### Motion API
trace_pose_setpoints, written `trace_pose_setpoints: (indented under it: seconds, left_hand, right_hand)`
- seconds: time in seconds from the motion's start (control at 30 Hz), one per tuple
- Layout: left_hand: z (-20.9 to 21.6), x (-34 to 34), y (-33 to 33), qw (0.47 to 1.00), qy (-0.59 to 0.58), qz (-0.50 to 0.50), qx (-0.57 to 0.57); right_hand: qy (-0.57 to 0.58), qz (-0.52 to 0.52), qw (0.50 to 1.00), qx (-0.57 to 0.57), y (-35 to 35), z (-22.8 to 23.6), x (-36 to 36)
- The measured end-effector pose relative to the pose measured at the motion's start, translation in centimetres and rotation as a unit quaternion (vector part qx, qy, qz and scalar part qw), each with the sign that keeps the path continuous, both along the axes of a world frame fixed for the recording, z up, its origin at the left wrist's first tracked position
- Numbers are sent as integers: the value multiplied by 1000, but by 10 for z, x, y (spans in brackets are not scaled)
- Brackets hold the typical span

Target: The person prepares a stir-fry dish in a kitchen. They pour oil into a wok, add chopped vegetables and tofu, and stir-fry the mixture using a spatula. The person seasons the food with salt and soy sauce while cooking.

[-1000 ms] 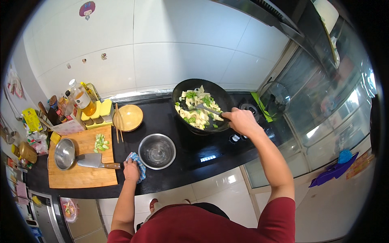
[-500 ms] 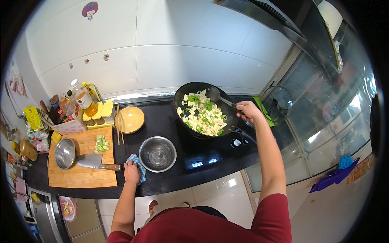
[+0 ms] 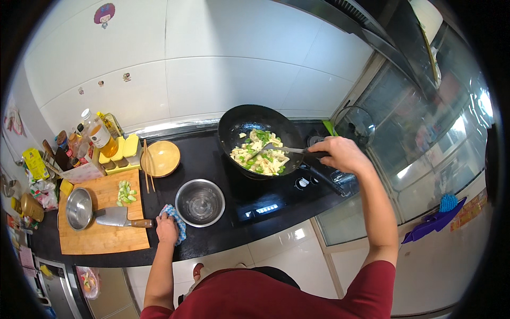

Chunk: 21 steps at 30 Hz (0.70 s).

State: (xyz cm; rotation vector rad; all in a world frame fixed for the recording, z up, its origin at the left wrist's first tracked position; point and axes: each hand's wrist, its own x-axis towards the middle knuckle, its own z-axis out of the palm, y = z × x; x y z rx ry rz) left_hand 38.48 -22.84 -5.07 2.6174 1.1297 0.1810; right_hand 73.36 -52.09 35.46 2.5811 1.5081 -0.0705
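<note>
My right hand (image 3: pixel 342 153) grips the dark handle of a metal spatula (image 3: pixel 291 150). Its blade is down among pale sliced pieces and chopped green pepper-like bits (image 3: pixel 260 159) in a black wok (image 3: pixel 252 116). The wok sits on the stove, its handle (image 3: pixel 325 179) pointing toward me beneath my right hand. My left hand (image 3: pixel 167 230) is on the counter, fingers closed over a blue-and-white checked cloth (image 3: pixel 180 227). Right beside the cloth stands a steel bowl (image 3: pixel 200 203). Just left of that hand is the wooden handle of a cleaver (image 3: pixel 112 217).
On the left, a wooden cutting board (image 3: pixel 106 242) bears the cleaver, a small steel bowl (image 3: pixel 79 209) and pale green slices (image 3: pixel 126 192). Behind are chopsticks (image 3: pixel 149 167), a yellow plate (image 3: pixel 161 158), seasoning boxes (image 3: pixel 127 150) and an oil bottle (image 3: pixel 99 133). A glass lid (image 3: pixel 354 126) stands at the back right.
The spatula has swept the food toward the near side of the wok, baring its far wall. My right hand has shifted right and nearer. My left hand stays on the cloth.
</note>
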Motion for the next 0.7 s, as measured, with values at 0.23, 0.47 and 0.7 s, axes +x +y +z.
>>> trace_pose_setpoints:
  seconds: [0.23,0.47,0.7]
  left_hand:
    - [1,-3,-1,1000,0,7,1]
    - [-1,2,1,1000,2,-6,-1]
    - [-7,-2,4,1000,-9,2,9]
  right_hand:
    - [37,-30,996,-77,-24,37,-1]
    - [-18,-64,998,-7,2,-38,26]
    - [-67,-74,988,-116,-11,21,23]
